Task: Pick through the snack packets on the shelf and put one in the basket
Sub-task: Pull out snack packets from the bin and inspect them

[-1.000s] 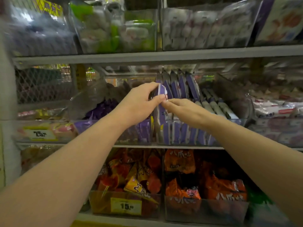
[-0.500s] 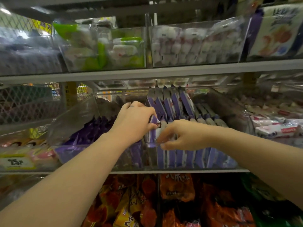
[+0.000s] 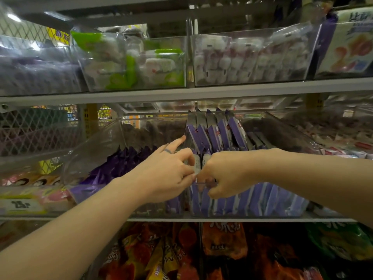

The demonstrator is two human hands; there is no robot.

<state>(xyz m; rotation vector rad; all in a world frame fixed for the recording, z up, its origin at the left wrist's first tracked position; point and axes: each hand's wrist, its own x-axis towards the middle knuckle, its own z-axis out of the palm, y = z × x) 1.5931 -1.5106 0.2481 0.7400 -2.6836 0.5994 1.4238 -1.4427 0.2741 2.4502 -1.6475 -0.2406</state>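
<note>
Middle shelf [image 3: 232, 219], clear bin [image 3: 286, 128]: purple snack packets [image 3: 219, 134] stood on edge in a row. Left hand [image 3: 167, 175]: forefinger pointed out, thumb and remaining fingers pinching one white-edged packet [image 3: 197, 164] at front of row. Right hand [image 3: 224, 174]: just beside left, fingers curled down among front packets; grip not discernible.

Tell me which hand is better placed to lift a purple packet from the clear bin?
Left, probably: the left hand pinches the white top of one purple packet; the right hand only curls over neighbouring packets.
</note>
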